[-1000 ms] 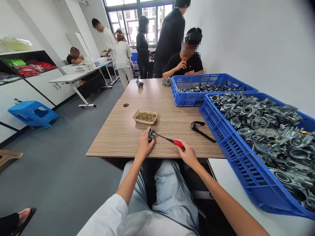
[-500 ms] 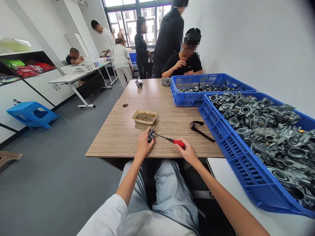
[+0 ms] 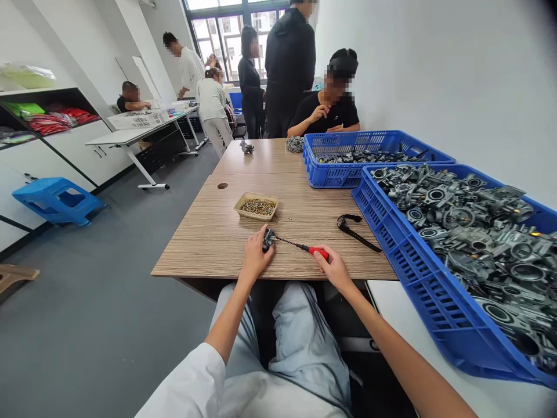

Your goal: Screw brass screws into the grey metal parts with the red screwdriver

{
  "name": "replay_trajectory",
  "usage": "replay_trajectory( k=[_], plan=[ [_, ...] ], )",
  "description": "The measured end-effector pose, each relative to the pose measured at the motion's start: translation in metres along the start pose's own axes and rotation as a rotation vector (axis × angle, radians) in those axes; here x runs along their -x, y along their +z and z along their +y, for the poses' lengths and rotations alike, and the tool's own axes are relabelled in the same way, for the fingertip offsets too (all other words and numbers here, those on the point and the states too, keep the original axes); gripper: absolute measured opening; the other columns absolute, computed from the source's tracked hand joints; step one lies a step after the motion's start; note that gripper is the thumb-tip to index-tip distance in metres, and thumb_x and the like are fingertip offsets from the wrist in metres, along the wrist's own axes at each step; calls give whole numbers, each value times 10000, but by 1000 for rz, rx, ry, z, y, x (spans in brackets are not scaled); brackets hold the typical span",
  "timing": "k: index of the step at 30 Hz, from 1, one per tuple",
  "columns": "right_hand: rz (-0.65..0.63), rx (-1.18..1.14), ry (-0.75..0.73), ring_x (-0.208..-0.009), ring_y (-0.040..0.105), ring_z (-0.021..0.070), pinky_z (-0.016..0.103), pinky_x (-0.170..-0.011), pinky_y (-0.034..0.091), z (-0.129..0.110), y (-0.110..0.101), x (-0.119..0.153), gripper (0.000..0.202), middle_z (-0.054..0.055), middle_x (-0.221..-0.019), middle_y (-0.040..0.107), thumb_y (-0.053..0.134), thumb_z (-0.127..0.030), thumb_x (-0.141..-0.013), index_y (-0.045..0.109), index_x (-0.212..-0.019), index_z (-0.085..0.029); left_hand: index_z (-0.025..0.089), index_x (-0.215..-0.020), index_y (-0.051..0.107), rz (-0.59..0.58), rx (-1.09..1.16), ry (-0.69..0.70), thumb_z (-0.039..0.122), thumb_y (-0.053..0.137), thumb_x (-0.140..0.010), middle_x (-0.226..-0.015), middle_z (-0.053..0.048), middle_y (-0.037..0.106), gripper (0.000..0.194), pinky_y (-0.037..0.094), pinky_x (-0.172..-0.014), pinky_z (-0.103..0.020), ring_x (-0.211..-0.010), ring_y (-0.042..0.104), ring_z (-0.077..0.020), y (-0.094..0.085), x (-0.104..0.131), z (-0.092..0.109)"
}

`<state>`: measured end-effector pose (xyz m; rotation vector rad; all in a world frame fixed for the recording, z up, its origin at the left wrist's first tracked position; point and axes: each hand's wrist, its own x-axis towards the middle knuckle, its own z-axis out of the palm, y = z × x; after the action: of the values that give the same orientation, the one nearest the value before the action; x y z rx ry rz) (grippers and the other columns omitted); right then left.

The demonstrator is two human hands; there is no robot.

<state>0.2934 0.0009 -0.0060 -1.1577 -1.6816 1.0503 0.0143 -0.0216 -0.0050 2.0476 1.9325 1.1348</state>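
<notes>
My left hand (image 3: pixel 256 255) grips a small grey metal part (image 3: pixel 269 237), which looks like a carburetor body, against the table near its front edge. In my right hand (image 3: pixel 334 268) is a screwdriver (image 3: pixel 319 252) with a red and black handle, its fingers closed round the handle. The long thin shaft points left, and its tip meets the right side of the metal part. Just beyond my left hand stands a cream tray (image 3: pixel 243 213) of small brass-coloured pieces. A loose small piece lies on the wood to the right of that tray.
A black wristwatch (image 3: pixel 348 226) lies right of the screwdriver. Two blue crates, a near one (image 3: pixel 391 249) and a far one (image 3: pixel 331 174), hold many metal parts along the right. Another metal part (image 3: pixel 246 147) stands at the table's far end, where a person in black sits.
Both hands keep their hold, with the screwdriver tip still at the metal part. The view has shifted very slightly. A standing person in black at the back has moved left.
</notes>
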Motion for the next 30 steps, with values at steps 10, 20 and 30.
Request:
replay_trajectory(
  k=[10, 20, 30],
  plan=[
    [4, -140, 58, -482, 457, 146, 282, -458, 408, -9, 2, -1, 507, -46, -582, 477, 648, -701, -875, 666, -1019, -215, 256, -1606, 342, -9, -3, 5, 266, 612, -928, -1285, -119, 660, 730, 466, -1048, -467, -1168, 586, -302, -1, -1, 1],
    [33, -267, 85, -512, 510, 135, 258, -465, 423, -2, -1, -4, 520, -14, -634, 591, 638, -704, -895, 678, -1005, -198, 253, -1609, 341, -8, -15, -3, 288, 616, -934, -1315, -121, 650, 731, 460, -1043, -474, -1182, 572, -313, 0, 0, 0],
    [51, -205, 44, -493, 496, 140, 282, -489, 424, -2, 0, -4, 510, -8, -653, 616, 630, -682, -907, 682, -1042, -193, 266, -1615, 331, -4, -12, 7, 293, 612, -939, -1300, -120, 650, 732, 458, -1048, -468, -1174, 579, -311, 0, 0, 0]
  ],
)
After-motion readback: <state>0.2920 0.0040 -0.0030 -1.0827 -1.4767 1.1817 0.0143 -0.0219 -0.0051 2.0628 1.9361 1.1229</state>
